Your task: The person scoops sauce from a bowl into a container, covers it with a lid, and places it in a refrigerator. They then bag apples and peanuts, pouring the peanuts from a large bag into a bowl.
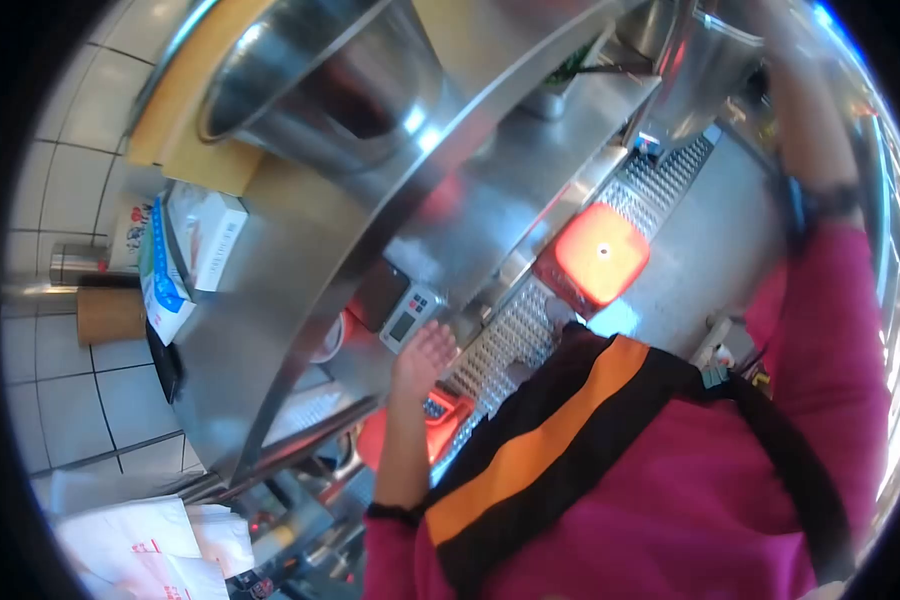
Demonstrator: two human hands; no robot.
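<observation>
My left hand (427, 350) is open, its fingers stretched out beside a small digital scale (407, 318) with a grey display and buttons. The scale rests on the lower steel shelf, and the fingertips are right at its near edge in this view. Just below the wrist lies a red-orange case or tray (448, 425) with a dark keypad-like part. My right arm reaches up to the top right, toward a big shiny steel vessel (715, 65). My right hand (767, 18) is blurred and cut by the top edge, so its fingers are hidden.
A large steel pot (320, 85) stands on the upper steel counter (240, 335). Boxes and packets (195, 240) lie at its left end. An orange-red stool (600, 255) stands on the studded floor mat (515, 325). White paper bags (135, 540) are at lower left.
</observation>
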